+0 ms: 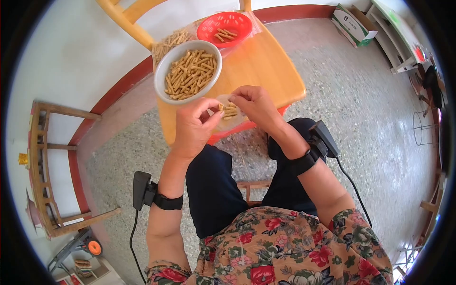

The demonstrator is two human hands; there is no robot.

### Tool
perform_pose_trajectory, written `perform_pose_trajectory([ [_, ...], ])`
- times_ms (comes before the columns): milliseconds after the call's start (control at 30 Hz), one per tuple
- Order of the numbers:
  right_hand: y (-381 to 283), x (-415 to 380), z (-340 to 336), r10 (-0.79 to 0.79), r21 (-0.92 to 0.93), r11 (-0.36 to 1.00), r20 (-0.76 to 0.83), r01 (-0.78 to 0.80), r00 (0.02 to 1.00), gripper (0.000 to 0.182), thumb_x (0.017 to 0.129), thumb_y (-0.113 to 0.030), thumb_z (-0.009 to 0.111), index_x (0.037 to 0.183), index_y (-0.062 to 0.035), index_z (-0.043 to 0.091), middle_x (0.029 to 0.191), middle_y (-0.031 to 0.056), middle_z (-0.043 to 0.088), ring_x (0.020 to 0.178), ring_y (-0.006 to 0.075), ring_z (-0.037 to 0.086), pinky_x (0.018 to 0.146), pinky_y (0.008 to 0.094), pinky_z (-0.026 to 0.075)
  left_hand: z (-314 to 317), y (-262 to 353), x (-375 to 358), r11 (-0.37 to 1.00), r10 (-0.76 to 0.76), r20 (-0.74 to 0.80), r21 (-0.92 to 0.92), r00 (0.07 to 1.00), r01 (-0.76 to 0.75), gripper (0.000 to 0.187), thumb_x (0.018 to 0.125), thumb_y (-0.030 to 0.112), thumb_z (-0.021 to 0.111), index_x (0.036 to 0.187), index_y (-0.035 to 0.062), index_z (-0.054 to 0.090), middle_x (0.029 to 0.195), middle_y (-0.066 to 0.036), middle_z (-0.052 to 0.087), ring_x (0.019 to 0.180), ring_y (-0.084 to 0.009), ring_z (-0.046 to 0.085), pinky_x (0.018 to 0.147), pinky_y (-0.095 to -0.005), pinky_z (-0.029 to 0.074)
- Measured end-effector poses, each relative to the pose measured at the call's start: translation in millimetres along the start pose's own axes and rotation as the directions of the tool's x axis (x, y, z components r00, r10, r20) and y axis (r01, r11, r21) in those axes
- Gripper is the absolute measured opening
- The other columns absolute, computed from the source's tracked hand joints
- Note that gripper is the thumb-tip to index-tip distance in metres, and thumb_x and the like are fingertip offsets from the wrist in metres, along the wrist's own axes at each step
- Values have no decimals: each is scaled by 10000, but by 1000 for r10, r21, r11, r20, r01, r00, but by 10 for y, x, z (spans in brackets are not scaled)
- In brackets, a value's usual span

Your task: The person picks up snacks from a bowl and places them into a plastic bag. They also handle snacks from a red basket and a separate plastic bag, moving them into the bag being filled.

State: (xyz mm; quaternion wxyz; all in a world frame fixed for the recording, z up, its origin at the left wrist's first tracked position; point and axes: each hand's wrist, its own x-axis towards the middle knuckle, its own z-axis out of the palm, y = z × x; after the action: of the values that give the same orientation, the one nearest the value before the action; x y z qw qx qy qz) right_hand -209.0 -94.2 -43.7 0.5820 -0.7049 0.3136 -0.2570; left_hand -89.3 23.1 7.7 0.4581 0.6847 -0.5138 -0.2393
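Observation:
My left hand [192, 126] is closed in a pinch on a short brown snack stick [221, 107], held just beyond the chair's front edge. To its right, my right hand [260, 108] pinches the edge of a small translucent plastic bag [223, 125]. Several snack sticks [230, 112] lie in the bag between my hands. Above my left hand, a white bowl [160, 78] heaped with the same sticks [191, 73] stands on the wooden chair seat [259, 66]. My fingers hide part of the bag's rim.
A red basket [202, 34] with a few sticks sits at the back of the seat, beside a clear bag of sticks [173, 42]. Something red [218, 138] shows under the seat's front edge. A cardboard box [351, 28] stands on the floor at upper right.

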Motion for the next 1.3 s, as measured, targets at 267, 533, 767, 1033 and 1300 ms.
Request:
perform_pose_trajectory([
  [267, 44, 5, 19, -17, 32, 999, -23, 18, 1000, 176, 754, -161, 588, 783, 8, 626, 587, 101, 555, 531, 158, 525, 511, 300, 414, 189, -62, 104, 726, 267, 93, 635, 959, -264, 76, 711, 92, 607, 776, 60, 585, 733, -105, 590, 657, -303, 572, 559, -377, 444],
  [533, 70, 45, -1, -111, 18, 994, -31, 112, 993, 163, 781, -143, 579, 784, 18, 605, 577, 84, 530, 517, 120, 474, 490, 289, 385, -195, -73, 247, 851, 303, -259, 506, 917, -138, 58, 743, 39, 589, 800, 33, 597, 691, -76, 588, 581, -195, 548, 530, -305, 427],
  [767, 18, 16, 12, -31, 79, 996, 20, 29, 999, 151, 799, -121, 567, 803, 26, 602, 585, 41, 529, 528, 83, 465, 481, 256, 376, -825, -613, 460, 854, 104, -432, 500, 896, 143, 62, 754, 39, 572, 800, 24, 611, 648, -79, 587, 554, -154, 540, 526, -268, 422],
  [1033, -64, 31, -29, 45, 67, 996, 89, -51, 995, 171, 822, -126, 554, 851, 36, 599, 628, 16, 545, 549, 56, 480, 479, 225, 389, -741, -894, 657, 759, 94, -369, 628, 925, 174, 38, 717, 75, 548, 726, 78, 585, 667, -140, 571, 647, -311, 564, 563, -379, 433],
  [1300, -51, 40, -21, 15, 91, 996, 95, -24, 995, 159, 824, -120, 555, 842, 32, 597, 631, 13, 552, 555, 53, 490, 486, 218, 401, -737, -864, 1009, 451, -205, -296, 818, 933, 358, 68, 729, 48, 533, 745, 50, 599, 803, -139, 616, 807, -313, 591, 659, -396, 472],
])
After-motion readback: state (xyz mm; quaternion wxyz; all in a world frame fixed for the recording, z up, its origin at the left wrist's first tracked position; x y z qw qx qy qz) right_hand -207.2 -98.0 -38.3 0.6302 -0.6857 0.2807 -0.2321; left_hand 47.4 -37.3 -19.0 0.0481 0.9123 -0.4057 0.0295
